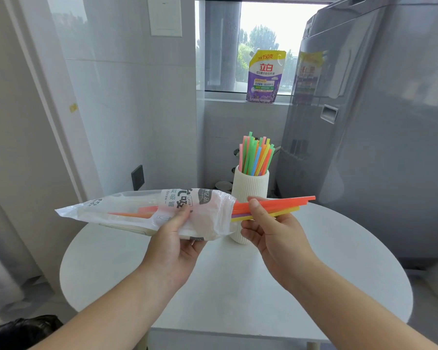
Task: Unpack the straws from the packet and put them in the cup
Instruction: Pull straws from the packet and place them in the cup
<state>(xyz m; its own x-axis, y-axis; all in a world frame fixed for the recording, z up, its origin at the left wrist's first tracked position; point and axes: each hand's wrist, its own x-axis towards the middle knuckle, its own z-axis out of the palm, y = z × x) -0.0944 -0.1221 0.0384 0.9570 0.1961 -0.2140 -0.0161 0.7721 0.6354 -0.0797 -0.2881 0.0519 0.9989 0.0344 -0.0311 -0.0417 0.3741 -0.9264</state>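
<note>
the left hand (173,239) grips the packet (147,210) above the table's (111,261) far edge, its open mouth facing right. the right hand (271,231) pinches a few straws (283,204) half out of that mouth. the ribbed white cup (249,190) stands near the far edge, already holding upright straws.

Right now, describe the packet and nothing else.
The packet is a long, thin bag of crinkly translucent white plastic with dark printed lettering. It is held roughly level above the table, its open mouth facing right towards the cup. The left hand grips it from below near the mouth. A few orange straws show through inside, and a bundle of straws sticks out of the mouth, pinched by the right hand.
</note>
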